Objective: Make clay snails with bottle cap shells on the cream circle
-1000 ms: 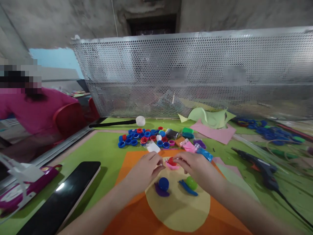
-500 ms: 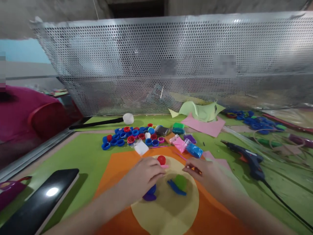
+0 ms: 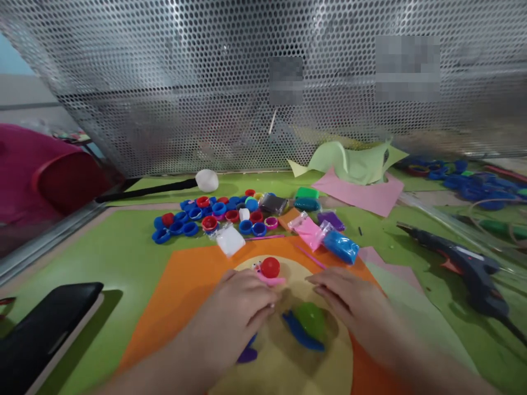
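Observation:
My left hand (image 3: 242,312) rests over the cream paper circle (image 3: 300,373), its bent fingers close together; what they may hold is hidden. Just beyond its fingertips lies a pink clay piece (image 3: 274,281) with a red ball (image 3: 270,267) and small eye-like dots. My left hand partly covers a purple-blue clay snail-like shape (image 3: 247,354). On the circle's right half, a green clay round (image 3: 310,319) sits against a blue clay strip (image 3: 302,333). My right hand (image 3: 354,312) hovers at the circle's right edge, thumb and fingers slightly apart, with nothing visible between them.
Orange paper (image 3: 164,307) lies under the circle. Behind are bottle caps (image 3: 218,209) and clay packets (image 3: 340,244). A glue gun (image 3: 457,263) lies right, a phone (image 3: 53,329) left. Crumpled green paper (image 3: 354,162) stands before a perforated metal panel (image 3: 230,109).
The camera view has tilted down and come closer, so the table things appear larger. Both hands stay near the circle; more of the pink piece and red ball shows beyond my left hand.

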The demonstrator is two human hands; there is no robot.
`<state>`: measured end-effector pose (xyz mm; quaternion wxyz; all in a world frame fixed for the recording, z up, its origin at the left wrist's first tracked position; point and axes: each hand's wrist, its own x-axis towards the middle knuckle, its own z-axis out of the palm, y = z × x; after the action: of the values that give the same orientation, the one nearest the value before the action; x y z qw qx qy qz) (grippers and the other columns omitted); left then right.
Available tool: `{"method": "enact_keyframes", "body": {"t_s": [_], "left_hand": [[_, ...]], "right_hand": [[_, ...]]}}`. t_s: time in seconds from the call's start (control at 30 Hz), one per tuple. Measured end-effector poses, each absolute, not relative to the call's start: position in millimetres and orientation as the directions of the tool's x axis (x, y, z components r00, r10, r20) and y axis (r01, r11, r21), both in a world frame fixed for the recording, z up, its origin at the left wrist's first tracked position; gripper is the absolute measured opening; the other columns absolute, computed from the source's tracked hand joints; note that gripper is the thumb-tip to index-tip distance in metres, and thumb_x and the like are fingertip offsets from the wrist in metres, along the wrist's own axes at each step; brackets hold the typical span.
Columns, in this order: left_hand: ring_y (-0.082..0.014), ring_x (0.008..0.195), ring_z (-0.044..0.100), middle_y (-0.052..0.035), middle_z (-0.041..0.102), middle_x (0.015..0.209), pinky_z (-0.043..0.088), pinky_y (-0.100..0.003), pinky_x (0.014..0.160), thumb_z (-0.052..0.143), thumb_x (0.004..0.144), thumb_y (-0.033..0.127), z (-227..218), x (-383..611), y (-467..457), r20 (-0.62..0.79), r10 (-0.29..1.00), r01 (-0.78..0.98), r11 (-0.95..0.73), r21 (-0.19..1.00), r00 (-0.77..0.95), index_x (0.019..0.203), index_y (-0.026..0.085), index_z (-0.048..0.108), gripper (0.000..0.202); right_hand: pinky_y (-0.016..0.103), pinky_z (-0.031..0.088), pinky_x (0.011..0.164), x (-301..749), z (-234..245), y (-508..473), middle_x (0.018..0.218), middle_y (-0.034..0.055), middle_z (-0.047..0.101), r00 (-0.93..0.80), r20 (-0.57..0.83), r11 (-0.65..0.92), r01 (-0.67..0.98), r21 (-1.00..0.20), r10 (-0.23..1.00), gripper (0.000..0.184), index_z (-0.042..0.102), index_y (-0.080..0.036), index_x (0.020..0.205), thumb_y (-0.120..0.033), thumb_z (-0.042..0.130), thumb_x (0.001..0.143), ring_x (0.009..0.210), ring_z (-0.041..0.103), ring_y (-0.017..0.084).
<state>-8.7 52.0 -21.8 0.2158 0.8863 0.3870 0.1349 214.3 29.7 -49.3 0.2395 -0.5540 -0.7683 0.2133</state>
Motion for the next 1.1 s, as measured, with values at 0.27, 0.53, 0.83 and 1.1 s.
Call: {"method": "enact_keyframes", "body": {"t_s": [0.27,0.53,0.83,1.1], "left_hand": [[-0.0183,0.083,0.058,0.0025,0.067,0.081,0.04,-0.033,0.074,0.067,0.076,0.021,-24,-7,53,0.097,0.757,0.62,-0.595,0.512,0.646,0.073,0.022,0.064,0.004],[-0.0171,0.082,0.06,0.0067,0.07,0.077,0.038,-0.032,0.074,0.058,0.082,0.019,-30,-6,52,0.079,0.717,0.579,-0.618,0.532,0.693,0.076,0.025,0.066,0.012],[-0.0165,0.078,0.058,0.0063,0.069,0.079,0.038,-0.032,0.07,0.052,0.083,0.019,-31,-6,52,0.137,0.697,0.588,-0.68,0.438,0.704,0.08,0.03,0.067,0.018],[-0.0201,0.087,0.057,0.0022,0.068,0.084,0.039,-0.034,0.071,0.042,0.08,0.012,-37,-6,46,0.222,0.647,0.568,-0.754,0.33,0.73,0.087,0.027,0.064,0.027]], "right_hand": [[0.021,0.043,0.054,188,-32,55,0.076,-0.0011,0.061,-0.277,0.184,0.327,0.677,-0.659,0.943,0.009,0.057,-0.022,0.082,-0.019,0.049,0.085,0.063,0.056,0.011],[0.02,0.043,0.057,188,-59,61,0.074,-0.0011,0.06,-0.265,0.233,0.349,0.609,-0.712,0.936,0.009,0.057,-0.02,0.08,-0.018,0.049,0.084,0.064,0.056,0.01],[0.021,0.043,0.057,186,-58,65,0.077,0.0002,0.061,-0.278,0.197,0.335,0.642,-0.69,0.94,0.007,0.057,-0.019,0.081,-0.018,0.051,0.083,0.066,0.058,0.011],[0.022,0.044,0.058,187,-55,66,0.079,0.0005,0.062,-0.281,0.173,0.321,0.654,-0.685,0.944,0.007,0.057,-0.019,0.082,-0.016,0.051,0.083,0.068,0.059,0.012]]}}
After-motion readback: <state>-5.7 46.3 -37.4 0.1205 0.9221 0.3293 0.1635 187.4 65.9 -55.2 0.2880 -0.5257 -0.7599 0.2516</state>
